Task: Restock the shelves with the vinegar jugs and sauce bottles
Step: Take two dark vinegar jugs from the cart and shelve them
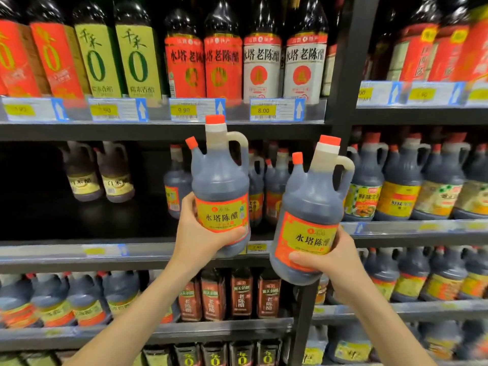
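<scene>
Two vinegar jugs are up at the shelves! The left hand point(200, 233) wraps its fingers point(235, 231) round the upright jug point(220, 178), low on the label, before the middle shelf point(52, 256). The right hand point(326, 257) clasps the tilted jug point(313, 196) near its base, hiding the bottles behind. The leftmost price tag point(19, 110) is too smeared to read.

The left jug point(220, 178) and right jug point(313, 204) are smooth, glossy plastic with shiny labels point(222, 215). Above the left jug, the shelf point(105, 132) looks matt dark metal.
</scene>
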`<state>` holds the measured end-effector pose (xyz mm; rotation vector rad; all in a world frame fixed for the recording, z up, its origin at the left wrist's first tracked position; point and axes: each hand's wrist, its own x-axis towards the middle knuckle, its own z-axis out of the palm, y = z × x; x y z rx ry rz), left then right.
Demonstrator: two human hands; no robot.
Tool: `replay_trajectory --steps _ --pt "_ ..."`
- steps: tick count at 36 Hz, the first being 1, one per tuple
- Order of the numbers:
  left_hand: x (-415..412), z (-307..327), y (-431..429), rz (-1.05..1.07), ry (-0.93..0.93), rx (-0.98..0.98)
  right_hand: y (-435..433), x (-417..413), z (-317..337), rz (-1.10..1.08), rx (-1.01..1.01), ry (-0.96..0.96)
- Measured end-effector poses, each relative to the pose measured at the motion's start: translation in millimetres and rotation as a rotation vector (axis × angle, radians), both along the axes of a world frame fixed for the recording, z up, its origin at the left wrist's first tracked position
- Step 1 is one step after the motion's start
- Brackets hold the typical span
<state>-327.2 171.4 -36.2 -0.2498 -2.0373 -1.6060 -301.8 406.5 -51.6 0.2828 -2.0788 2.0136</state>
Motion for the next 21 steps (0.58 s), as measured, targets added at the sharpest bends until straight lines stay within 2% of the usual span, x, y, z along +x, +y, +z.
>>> replay_trajectory --steps 21 --pt "-56.1 -4.1 37.4 -0.207 0.054 -0.044 6.1 3.4 0.8 -0.16 -0.039 0.041"
